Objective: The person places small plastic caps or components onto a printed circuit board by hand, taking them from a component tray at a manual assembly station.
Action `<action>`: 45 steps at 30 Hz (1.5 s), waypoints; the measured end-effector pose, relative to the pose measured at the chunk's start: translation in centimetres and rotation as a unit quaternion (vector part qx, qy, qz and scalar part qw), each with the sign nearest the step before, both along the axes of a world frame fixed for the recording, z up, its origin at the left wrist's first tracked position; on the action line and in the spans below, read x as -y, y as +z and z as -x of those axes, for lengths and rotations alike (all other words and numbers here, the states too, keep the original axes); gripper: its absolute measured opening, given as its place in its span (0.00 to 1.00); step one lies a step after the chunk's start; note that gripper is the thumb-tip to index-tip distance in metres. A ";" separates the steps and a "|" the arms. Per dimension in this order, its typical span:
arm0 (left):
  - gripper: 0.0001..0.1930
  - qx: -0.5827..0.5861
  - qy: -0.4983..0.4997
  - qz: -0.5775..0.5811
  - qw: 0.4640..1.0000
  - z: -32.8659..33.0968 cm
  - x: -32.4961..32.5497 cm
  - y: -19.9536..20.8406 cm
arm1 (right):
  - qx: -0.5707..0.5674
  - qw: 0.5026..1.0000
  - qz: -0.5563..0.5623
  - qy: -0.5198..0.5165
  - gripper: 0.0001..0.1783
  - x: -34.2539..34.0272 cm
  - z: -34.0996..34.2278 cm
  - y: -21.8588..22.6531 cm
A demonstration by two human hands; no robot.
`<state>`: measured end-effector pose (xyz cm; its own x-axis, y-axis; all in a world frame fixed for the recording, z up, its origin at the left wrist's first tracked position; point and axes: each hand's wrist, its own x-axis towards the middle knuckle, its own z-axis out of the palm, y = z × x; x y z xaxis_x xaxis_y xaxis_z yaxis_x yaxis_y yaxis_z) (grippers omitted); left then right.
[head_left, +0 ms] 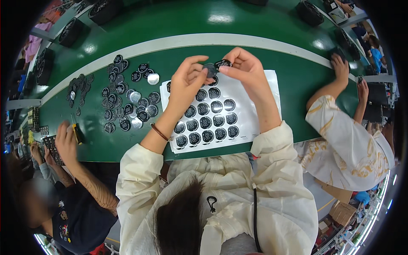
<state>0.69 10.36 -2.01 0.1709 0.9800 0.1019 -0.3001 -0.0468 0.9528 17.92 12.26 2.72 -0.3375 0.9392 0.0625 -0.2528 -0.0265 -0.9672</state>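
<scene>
My left hand (190, 78) pinches a small dark round disc (210, 69) by its edge above the sheet. Close beside it, my right hand (245, 68) holds a black printed sticker (222, 63) between thumb and fingers. Sticker and disc overlap or nearly touch; I cannot tell if they are joined. Below both hands lies a white backing sheet (248, 123) with rows of round black stickers (205, 123). Part of its upper area is bare, and my forearms hide some of it.
Left of the sheet lie many loose black discs (126, 108), with a darker heap (80, 87) farther left. A yellow-handled screwdriver (77, 134) lies near a co-worker's hand (66, 142). Another co-worker's arm (329, 91) rests at right. A white rail (229, 39) borders the green bench.
</scene>
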 end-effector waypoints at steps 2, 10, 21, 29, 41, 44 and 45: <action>0.12 0.011 0.007 -0.003 1.000 0.0 0.0 0.2 | -0.005 1.000 0.012 0.009 0.10 0.1 0.2 -0.5; 0.15 -0.011 0.004 0.034 0.999 -0.1 0.0 0.5 | -0.014 0.998 0.068 -0.007 0.08 0.3 0.4 -1.9; 0.22 -0.069 -0.013 -0.046 0.997 -0.2 0.3 0.5 | -0.042 0.990 0.130 -0.030 0.08 0.2 0.0 -1.1; 0.20 -0.064 0.012 -0.021 0.998 0.2 0.4 1.3 | 0.006 0.998 0.037 -0.049 0.07 0.2 -0.7 -1.7; 0.21 -0.056 -0.012 -0.029 0.998 0.2 0.3 1.3 | -0.038 0.997 0.027 -0.064 0.07 0.4 -0.3 -0.5; 0.22 -0.074 -0.017 -0.028 0.997 0.2 0.4 1.2 | 0.010 0.997 -0.004 -0.077 0.09 0.7 -0.2 0.0; 0.22 -0.083 -0.019 -0.027 0.996 0.3 0.4 1.2 | 0.010 0.997 -0.003 -0.076 0.09 0.8 -0.1 0.3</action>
<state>0.44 9.93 -0.77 0.2265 0.9664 0.1213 -0.1415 -0.0906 0.9858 18.07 11.44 2.98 -0.1917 0.9794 0.0634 -0.2339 0.0172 -0.9721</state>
